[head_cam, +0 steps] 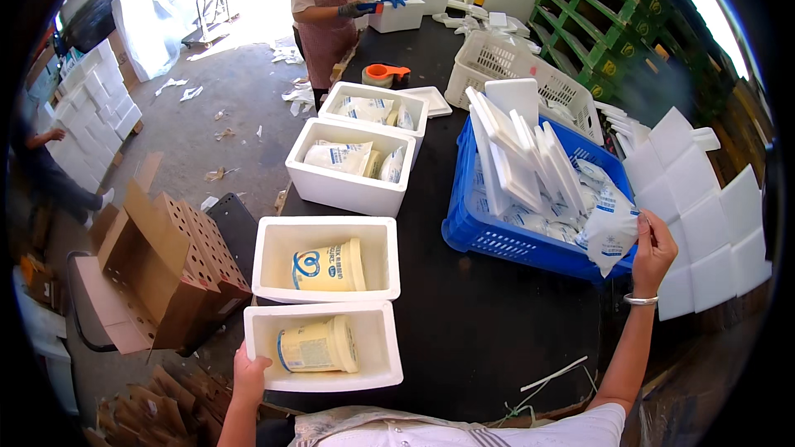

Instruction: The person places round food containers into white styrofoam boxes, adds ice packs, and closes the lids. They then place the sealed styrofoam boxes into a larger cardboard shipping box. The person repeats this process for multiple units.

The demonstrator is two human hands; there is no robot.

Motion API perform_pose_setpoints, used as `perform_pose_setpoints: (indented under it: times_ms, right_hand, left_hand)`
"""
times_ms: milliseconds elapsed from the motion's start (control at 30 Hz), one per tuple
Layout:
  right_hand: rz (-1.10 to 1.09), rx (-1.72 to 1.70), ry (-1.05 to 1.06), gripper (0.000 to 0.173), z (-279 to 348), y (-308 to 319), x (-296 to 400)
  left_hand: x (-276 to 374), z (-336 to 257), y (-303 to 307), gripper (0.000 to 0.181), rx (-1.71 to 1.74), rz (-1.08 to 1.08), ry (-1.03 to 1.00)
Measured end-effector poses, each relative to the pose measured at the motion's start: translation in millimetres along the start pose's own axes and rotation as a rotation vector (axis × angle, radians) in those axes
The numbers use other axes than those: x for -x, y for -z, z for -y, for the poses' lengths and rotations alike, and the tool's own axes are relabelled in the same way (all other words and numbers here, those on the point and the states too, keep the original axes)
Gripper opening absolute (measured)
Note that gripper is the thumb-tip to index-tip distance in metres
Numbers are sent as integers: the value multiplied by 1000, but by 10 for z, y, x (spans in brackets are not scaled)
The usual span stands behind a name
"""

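My left hand (249, 374) grips the left wall of the nearest white foam box (384, 347), thumb over the rim. A cream yogurt tub (320, 347) lies on its side in that box. Just beyond stands a second foam box (265, 261) with another tub (329, 266) lying in it. On the right, my right hand (655, 251) pinches a white ice pack (608, 230) by its corner, over the near right edge of a blue plastic crate (528, 251). More ice packs (528, 218) and several upright foam lids (509, 155) fill the crate.
Two farther foam boxes (348, 189) hold tubs with ice packs. A tape dispenser (382, 73), a loose lid (435, 101) and a white crate (490, 56) stand beyond. A co-worker (329, 6) handles a box at the table's far end. Open cartons (155, 273) stand left.
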State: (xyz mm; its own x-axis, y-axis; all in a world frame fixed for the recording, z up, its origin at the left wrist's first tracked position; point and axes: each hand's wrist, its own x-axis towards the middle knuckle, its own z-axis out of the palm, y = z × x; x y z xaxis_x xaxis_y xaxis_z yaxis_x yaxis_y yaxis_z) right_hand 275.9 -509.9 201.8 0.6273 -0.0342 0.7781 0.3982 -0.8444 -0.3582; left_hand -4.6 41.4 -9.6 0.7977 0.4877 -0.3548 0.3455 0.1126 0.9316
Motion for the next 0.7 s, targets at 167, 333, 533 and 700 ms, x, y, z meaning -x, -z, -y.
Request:
perform_pose_setpoints:
  times_ms: [167,333,533,700]
  right_hand:
    - [225,-343,-173,13,1313,14,457]
    - [397,-350,-286,13,2399,-174,1204]
    - [216,-284,-258,13,3003,-582,2023]
    - [319,-57,-120,7,3069,-1076,2998]
  left_hand:
    - [0,72,39,74,20,-7,-124]
    - [25,4,-36,73,136,121,-127]
    - [-70,237,96,74,131,221,-247]
    - [-122,275,156,71,-21,348,-348]
